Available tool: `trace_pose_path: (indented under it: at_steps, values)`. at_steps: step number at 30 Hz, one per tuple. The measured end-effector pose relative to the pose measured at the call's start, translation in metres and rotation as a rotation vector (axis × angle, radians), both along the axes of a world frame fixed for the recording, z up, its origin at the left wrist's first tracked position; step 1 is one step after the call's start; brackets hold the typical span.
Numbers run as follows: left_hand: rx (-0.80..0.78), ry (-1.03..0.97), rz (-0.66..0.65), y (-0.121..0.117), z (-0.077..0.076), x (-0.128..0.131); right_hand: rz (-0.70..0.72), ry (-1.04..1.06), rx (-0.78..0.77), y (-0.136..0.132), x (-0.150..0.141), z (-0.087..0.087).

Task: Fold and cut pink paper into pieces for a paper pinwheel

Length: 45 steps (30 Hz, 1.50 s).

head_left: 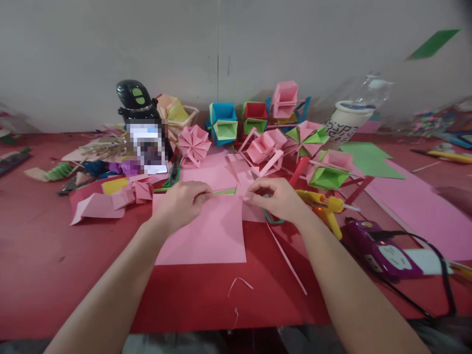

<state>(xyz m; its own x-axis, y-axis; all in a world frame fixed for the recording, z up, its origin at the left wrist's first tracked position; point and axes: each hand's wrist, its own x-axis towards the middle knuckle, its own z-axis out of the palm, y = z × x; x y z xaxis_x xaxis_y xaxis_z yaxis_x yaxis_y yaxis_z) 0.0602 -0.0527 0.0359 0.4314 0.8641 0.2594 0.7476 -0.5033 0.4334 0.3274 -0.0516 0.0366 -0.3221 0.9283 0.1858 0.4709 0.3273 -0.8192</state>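
Observation:
A square sheet of pink paper (206, 231) lies in front of me on the red table. My left hand (186, 200) is closed, fingers curled and thumb pressed at the sheet's far edge. At the far right corner, my right hand (275, 196) pinches the paper between thumb and fingertips. A green strip (225, 191) shows just beyond the edge, between both hands. Under my right wrist, the green handle of scissors (273, 219) is partly hidden. More pink paper (206, 167) lies behind.
Folded paper models (254, 118) line the back. A phone (148, 145) leans on a black object at left. To the right are a yellow glue gun (324, 204), a purple power strip (383, 250) with a black cord, a paper cup (346, 123) and pink sheets (424, 211).

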Motion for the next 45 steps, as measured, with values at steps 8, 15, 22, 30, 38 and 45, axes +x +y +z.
trace_pose_path:
  at_steps: [8,15,22,30,38,45]
  values:
    - [-0.048,-0.029,0.012,-0.001,0.001,0.001,0.032,0.081,0.008,-0.002,-0.009,0.000]
    - [-0.041,-0.084,-0.045,-0.009,-0.001,0.013,0.108,0.017,0.072,-0.010,-0.025,-0.005]
    - [-0.002,-0.254,-0.086,-0.014,-0.008,0.029,0.112,0.048,0.282,-0.017,-0.042,-0.012]
    - [0.005,-0.262,-0.032,-0.005,-0.005,0.017,0.039,0.040,0.422,-0.013,-0.032,-0.011]
    - [-0.065,-0.211,-0.035,-0.003,0.000,0.009,0.022,0.015,0.420,-0.010,-0.026,-0.009]
    - [-0.089,-0.140,0.018,0.005,0.002,-0.007,-0.046,0.048,0.441,-0.006,-0.014,-0.005]
